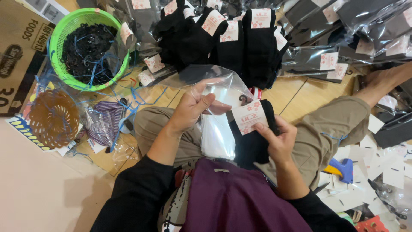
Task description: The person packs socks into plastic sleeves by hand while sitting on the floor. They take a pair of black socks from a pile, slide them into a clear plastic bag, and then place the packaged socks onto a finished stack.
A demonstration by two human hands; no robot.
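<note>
Between her left hand's (193, 107) pinching fingers hangs a clear plastic bag (214, 83); right hand (279, 139) closes around folded black socks with a pink-white paper label (251, 141)

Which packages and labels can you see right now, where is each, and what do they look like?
Clear plastic bag: held open by left hand.
Paper label: white-pink band round black socks in right hand.
Labelled sock pile: top centre.
Bagged packs: top right, glossy.
Cardboard box: far left, brown.
</note>
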